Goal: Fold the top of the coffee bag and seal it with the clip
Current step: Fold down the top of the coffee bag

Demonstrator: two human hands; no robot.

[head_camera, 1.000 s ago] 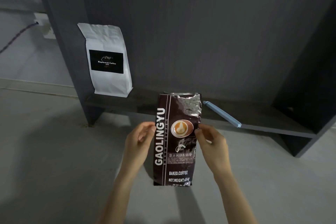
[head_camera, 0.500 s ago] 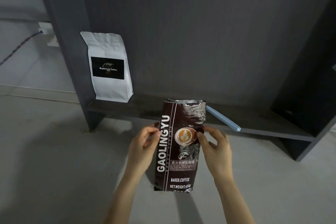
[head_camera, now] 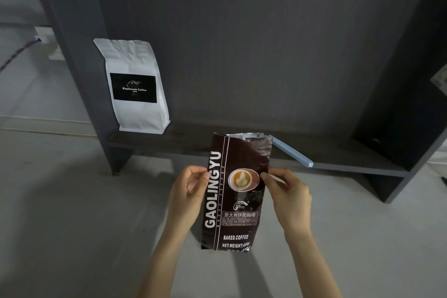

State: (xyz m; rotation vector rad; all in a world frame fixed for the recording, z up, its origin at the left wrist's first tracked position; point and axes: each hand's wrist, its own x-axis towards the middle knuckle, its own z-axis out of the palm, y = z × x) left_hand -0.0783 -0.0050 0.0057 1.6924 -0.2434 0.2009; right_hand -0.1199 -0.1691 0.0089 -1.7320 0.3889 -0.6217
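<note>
A dark brown coffee bag marked GAOLINGYU stands upright on the grey floor, leaning slightly to the right. Its top is open and unfolded, and the silver lining shows along the rim. My left hand pinches the bag's left edge at mid-height. My right hand pinches the right edge at about the same height. A pale blue clip, long and slim, lies on the low dark shelf just behind the bag's top right corner, untouched.
A white coffee bag with a black label stands at the shelf's left end against the upright panel. The dark shelf unit rises behind and to the right. A wall socket with a cable is at far left.
The bag's top has tilted slightly to the right, and both hands have slid up its edges to level with the cup picture. The clip and the white bag lie as before.
</note>
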